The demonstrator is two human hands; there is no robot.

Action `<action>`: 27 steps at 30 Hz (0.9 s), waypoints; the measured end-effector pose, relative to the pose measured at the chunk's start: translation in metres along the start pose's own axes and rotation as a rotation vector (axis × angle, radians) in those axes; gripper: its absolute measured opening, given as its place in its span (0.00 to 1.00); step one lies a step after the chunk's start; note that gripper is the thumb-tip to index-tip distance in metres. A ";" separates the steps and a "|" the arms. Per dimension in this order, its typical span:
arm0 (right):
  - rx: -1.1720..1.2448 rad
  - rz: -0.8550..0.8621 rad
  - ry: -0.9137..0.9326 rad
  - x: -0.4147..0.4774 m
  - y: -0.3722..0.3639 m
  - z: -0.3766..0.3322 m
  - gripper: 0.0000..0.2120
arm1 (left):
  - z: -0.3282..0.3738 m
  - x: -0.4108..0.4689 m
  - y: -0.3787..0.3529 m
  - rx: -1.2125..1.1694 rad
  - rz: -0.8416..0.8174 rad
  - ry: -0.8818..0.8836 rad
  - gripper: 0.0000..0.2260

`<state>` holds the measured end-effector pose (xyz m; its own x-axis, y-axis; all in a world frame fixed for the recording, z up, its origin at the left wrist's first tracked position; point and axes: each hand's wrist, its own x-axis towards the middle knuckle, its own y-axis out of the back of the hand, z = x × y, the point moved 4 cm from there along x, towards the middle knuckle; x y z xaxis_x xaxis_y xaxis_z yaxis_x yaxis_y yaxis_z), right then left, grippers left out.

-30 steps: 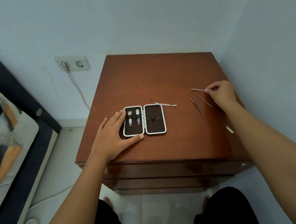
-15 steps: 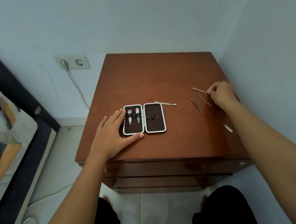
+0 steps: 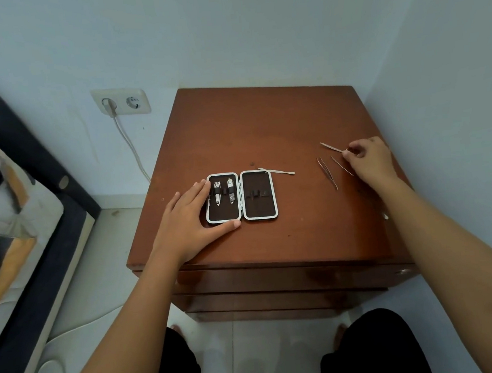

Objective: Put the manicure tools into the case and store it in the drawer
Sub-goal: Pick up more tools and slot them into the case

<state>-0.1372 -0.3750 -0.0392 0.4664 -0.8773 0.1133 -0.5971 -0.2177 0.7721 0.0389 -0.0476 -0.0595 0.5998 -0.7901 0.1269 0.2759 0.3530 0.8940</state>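
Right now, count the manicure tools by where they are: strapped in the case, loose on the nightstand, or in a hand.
Silver nail clippers strapped in the white-rimmed case: 2
Thin metal tools loose on the brown wooden nightstand: 4
Slim metal tool pinched by the right hand: 1
Total: 7

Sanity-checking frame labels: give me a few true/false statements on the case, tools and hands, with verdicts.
1. The case lies open on the nightstand. True.
2. Both case halves are full. False: the left half holds two clippers; the right half's loops are empty.
3. The left hand rests against the case's left edge. True.
4. The right hand is empty. False: it pinches a thin metal tool.
5. The tweezers sit in the case. False: they lie loose near the right hand.
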 end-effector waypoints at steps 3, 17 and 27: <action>-0.005 -0.038 0.009 0.002 0.002 0.001 0.16 | 0.000 0.000 0.000 0.000 0.001 0.000 0.47; 0.226 0.086 -0.113 -0.004 0.005 0.001 0.10 | -0.002 0.001 -0.002 0.012 -0.002 -0.002 0.48; 0.465 0.121 -0.088 -0.049 0.017 -0.048 0.11 | -0.001 -0.001 -0.005 0.057 -0.055 -0.043 0.41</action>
<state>-0.1388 -0.3157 -0.0020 0.3306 -0.9365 0.1167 -0.8812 -0.2620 0.3935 0.0375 -0.0476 -0.0642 0.5520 -0.8285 0.0941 0.2632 0.2802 0.9231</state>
